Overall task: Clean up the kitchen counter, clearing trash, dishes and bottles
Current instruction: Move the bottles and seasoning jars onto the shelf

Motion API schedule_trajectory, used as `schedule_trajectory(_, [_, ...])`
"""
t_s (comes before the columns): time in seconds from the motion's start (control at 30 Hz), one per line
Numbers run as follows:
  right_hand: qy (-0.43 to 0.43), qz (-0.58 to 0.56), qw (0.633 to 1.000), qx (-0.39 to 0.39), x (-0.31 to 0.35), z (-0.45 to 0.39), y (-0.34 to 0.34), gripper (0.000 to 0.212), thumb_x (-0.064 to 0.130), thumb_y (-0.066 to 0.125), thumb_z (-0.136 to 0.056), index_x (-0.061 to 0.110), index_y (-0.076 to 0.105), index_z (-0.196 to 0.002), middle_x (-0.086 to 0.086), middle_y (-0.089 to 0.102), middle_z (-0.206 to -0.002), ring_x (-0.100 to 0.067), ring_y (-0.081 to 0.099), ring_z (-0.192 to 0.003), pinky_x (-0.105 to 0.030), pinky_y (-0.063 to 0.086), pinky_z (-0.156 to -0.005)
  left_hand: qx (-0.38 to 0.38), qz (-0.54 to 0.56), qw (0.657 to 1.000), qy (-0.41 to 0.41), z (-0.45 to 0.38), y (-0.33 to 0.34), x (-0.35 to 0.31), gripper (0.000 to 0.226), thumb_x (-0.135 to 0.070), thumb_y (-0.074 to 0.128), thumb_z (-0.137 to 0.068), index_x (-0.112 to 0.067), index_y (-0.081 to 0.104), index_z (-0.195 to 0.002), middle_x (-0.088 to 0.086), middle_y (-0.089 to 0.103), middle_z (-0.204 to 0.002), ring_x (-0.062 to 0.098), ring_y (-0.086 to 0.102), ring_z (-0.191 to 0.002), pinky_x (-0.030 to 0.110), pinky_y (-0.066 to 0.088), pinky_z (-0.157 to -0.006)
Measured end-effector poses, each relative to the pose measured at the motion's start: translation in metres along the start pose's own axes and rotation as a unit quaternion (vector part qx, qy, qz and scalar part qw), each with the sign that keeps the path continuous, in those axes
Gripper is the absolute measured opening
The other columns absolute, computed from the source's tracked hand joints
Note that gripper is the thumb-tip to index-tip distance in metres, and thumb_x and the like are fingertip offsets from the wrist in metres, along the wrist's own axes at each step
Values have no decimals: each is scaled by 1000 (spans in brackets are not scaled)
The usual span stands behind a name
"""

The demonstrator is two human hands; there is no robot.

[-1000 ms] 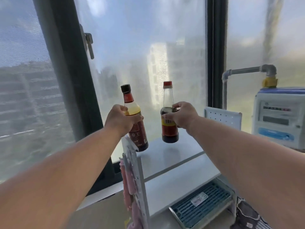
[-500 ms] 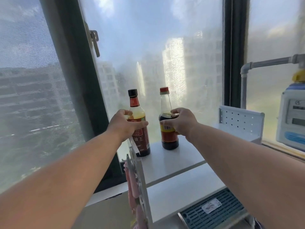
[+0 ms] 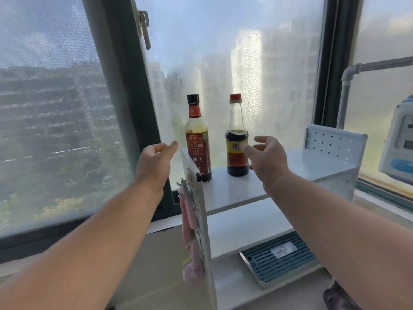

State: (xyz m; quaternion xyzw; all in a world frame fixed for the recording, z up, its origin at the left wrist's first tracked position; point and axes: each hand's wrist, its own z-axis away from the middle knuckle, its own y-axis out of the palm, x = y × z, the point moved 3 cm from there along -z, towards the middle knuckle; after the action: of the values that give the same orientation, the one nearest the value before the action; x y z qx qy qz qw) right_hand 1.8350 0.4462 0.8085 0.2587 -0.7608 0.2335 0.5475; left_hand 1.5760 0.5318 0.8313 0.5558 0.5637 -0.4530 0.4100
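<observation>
Two sauce bottles stand upright on the top of a white shelf rack (image 3: 237, 191) by the window. The left bottle (image 3: 198, 142) has a black cap and a red label. The right bottle (image 3: 237, 139) has a red cap, dark sauce low down and a yellow and red label. My left hand (image 3: 154, 162) hovers just left of the black-capped bottle, fingers apart, touching nothing. My right hand (image 3: 266, 159) is just right of the red-capped bottle, fingers spread, empty and off the glass.
The rack's perforated side panels (image 3: 333, 144) rise at both ends; pink items (image 3: 190, 242) hang on the near left panel. A teal slatted tray (image 3: 279, 258) lies on a lower level. A window handle (image 3: 144, 27), a grey pipe (image 3: 348, 77) and a gas meter (image 3: 400, 142) surround the rack.
Both hands set the bottles down on the rack top, let go and drew back a little with fingers spread. The camera shifted closer and to the left.
</observation>
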Motion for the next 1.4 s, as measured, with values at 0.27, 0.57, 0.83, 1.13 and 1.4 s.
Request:
schedule_trajectory(0.27, [35,-141,989,13,-53,141,-15,18,25,72,-99,17,70,-115,-4,74,-105,-20,73,-97,-35,65,-76,-49,70,996,-19,92,-60,71,12,-36,71,-99,-26,70,-105,1,76,-114,14,70,-102,37,55,-83])
schedule_trajectory(0.57, [215,-107,970,32,-202,269,-25,3,14,68,-102,12,70,-103,-7,69,-92,-19,67,-84,-34,58,-70,-98,16,976,-193,181,-101,229,11,-32,70,-101,-22,67,-102,2,74,-108,16,68,-97,36,51,-78])
schedule_trajectory(0.83, [258,-73,963,31,-252,293,-37,2,13,71,-99,15,71,-100,2,71,-82,-19,66,-78,-39,55,-72,-99,-183,952,-225,206,-113,306,25,-28,75,-93,-20,66,-115,-4,68,-109,23,65,-104,37,51,-83])
schedule_trajectory(1.13, [279,85,956,1,-314,300,-73,30,23,84,-89,24,66,-112,-6,68,-112,-14,60,-82,-28,51,-76,150,-340,903,-215,178,-92,398,94,-27,88,-86,-18,37,-164,14,49,-161,38,51,-142,41,42,-102])
schedule_trajectory(1.4, [248,255,918,174,-360,286,-56,93,38,95,-74,23,47,-153,6,47,-139,-16,54,-128,-35,47,-107,148,-325,914,-194,202,-69,407,76,-24,84,-88,-18,47,-154,9,61,-146,35,60,-130,33,40,-91])
